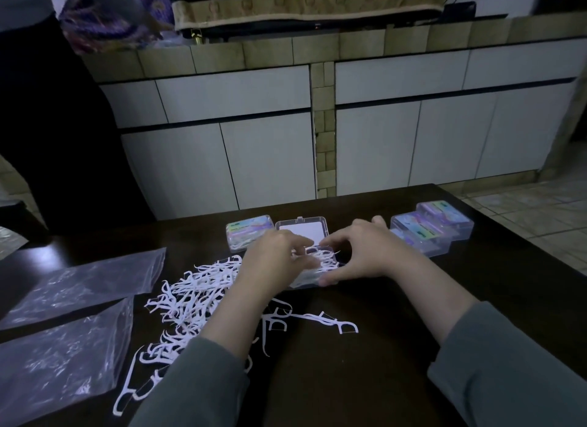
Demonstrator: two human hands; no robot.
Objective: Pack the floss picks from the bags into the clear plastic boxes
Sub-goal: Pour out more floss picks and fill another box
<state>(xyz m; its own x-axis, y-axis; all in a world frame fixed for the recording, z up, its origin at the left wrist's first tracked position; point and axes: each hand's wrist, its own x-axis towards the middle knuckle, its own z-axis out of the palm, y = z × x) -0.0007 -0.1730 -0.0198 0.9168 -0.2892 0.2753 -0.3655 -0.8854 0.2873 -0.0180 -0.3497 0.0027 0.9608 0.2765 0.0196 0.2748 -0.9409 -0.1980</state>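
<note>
Grey sleeves (203, 382) come in from the near edge of the desk (365, 356), and both hands meet over an open clear box (314, 267) at the middle. Its lid (301, 229) stands tipped back toward the far edge, with a white card showing through it. The left hand (273, 261) has its fingers curled down onto the white picks in the box, pressing or tucking them; whether it pinches any I cannot tell. The right hand (359, 252) holds the box from its right side, thumb along the near wall and fingers curved round the far corner, steadying it.

Loose floss picks (190, 302) lie in a wide heap just left of the box and run toward the near-left corner, with a few strays (336, 323) nearer the middle. Two flat plastic bags (70, 315) lie along the left edge and look emptied.

As for progress, one closed, labelled box (249, 232) sits just left of the lid, and a stack of closed boxes (432, 232) stands toward the far-right corner, so several look finished. The open box seems partly filled, perhaps close to full. A large share of picks is not yet packed, likely enough for at least one more box. No spare empty box is visible.
</note>
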